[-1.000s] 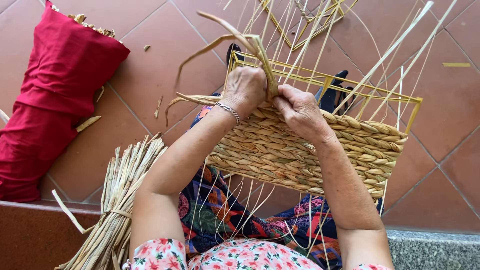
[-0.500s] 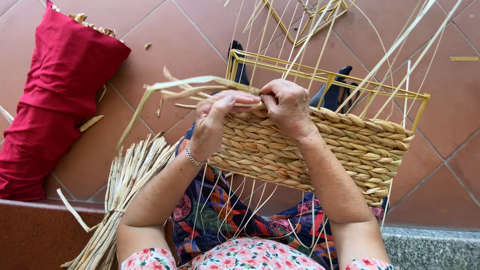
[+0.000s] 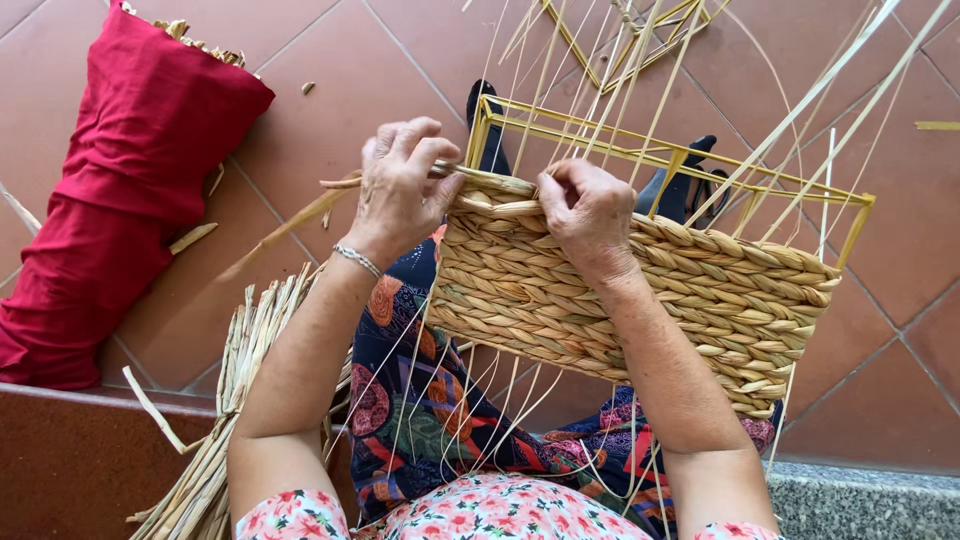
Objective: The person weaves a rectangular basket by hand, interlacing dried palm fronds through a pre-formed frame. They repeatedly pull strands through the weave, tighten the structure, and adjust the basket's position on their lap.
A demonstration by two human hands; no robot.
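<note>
Since half a second ago the left hand has risen to the basket's top left corner; the half-woven basket lies across the person's lap, its yellow frame above; a red bag lies on the tiles; the right hand grips the woven top edge; the left apparently pinches a straw strand.
</note>
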